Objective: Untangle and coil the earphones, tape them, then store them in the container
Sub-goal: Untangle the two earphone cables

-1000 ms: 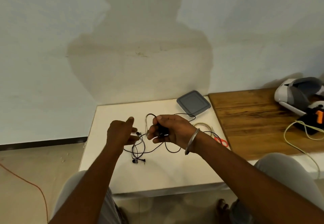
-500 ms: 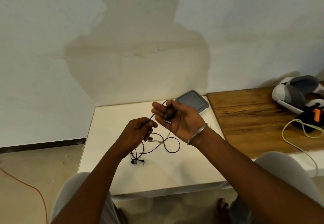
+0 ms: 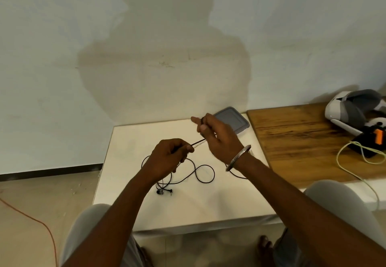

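Note:
Black earphones (image 3: 205, 173) trail in loose loops over the white table (image 3: 208, 204), with an earbud and the jack lying near the front left. My left hand (image 3: 169, 158) pinches the cable between thumb and fingers. My right hand (image 3: 217, 137), raised a little farther back, grips part of the cable, and a short taut stretch runs between both hands. The grey lidded container (image 3: 231, 120) sits at the table's back right corner, just behind my right hand. No tape can be made out.
A wooden board (image 3: 302, 141) adjoins the table on the right, carrying a white headset (image 3: 353, 110), a black and orange device (image 3: 373, 139) and a pale yellow cord (image 3: 355, 160). An orange cable (image 3: 31, 218) lies on the floor at left. My knees flank the table's front edge.
My right hand turned from palm-up to gripping the cable and rose toward the container. My left hand lifted and drew the cable taut. The loops on the table shifted.

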